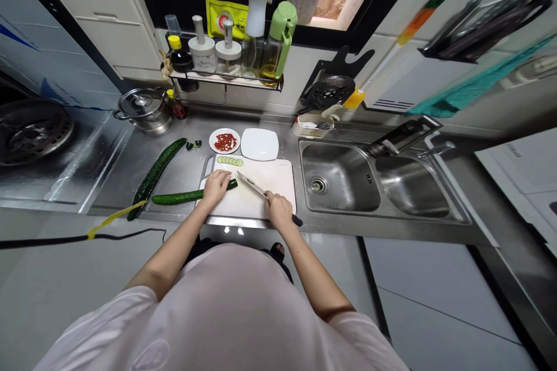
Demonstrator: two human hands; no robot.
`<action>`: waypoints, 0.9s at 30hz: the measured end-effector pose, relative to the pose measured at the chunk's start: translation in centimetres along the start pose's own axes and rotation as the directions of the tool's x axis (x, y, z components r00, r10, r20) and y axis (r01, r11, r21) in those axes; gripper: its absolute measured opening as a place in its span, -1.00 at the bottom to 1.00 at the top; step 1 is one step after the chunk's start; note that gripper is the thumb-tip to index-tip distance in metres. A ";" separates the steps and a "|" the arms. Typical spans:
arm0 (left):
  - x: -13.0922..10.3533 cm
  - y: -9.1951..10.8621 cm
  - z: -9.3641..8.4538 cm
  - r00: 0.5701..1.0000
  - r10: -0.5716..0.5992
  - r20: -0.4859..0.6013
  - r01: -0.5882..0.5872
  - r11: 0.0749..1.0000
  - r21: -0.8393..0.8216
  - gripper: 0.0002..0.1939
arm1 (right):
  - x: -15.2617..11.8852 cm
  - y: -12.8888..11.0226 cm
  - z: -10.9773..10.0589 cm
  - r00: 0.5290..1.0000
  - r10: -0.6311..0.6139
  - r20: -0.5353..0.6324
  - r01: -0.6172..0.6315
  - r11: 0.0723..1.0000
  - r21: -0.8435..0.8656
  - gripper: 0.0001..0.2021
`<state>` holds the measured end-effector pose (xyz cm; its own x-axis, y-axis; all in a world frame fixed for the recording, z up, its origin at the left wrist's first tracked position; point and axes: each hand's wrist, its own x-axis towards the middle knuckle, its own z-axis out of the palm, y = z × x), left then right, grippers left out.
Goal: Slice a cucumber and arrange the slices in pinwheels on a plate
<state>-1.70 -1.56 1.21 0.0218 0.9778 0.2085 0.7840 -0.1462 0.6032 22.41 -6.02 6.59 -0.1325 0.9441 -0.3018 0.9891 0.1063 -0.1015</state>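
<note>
Cucumbers, two in play! One, the cucumber being cut (174, 197), ran from the steel counter (113, 185) onto the single white cutting board (274, 182), and the left hand (215, 186) lay over it near its cut end; how tightly the fingers gripped, I couldn't tell. The right hand (279, 209), well apart from it, was wrapped around the handle of one knife (253, 185), blade angled just above the board. Slices next: one overlapping row of cucumber slices (230, 160), roughly six, along the board's far edge! The second cucumber (157, 175) sat whole on the counter, left of the board, with two dark green end pieces (190, 145) beyond it. And two dishes at the back: one plate of chopped red pieces (213, 142), one bare white plate (260, 144) just beside it.
</note>
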 end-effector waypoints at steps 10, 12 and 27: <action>2.1 3.1 -1.3 0.986 0.130 0.105 -0.120 0.988 -0.093 -0.67 | 0.2 0.4 -0.9 0.994 -0.035 -0.108 0.034 0.999 -0.009 -0.55; 2.4 3.6 -1.3 0.974 0.162 0.157 -0.154 0.986 -0.060 -0.66 | 0.2 0.4 -0.8 0.988 -0.062 -0.139 0.059 0.998 -0.024 -0.54; 2.3 3.0 1.4 0.981 -0.106 0.164 0.148 0.952 -0.269 -0.82 | -1.1 2.5 1.8 0.991 0.024 -0.132 -0.026 1.000 -0.016 -0.56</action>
<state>1.60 0.51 2.42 0.0400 0.9991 0.0143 0.5829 -0.0350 0.8118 24.87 -7.40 4.99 -0.0992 0.9794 -0.1762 0.9932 0.0866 -0.0779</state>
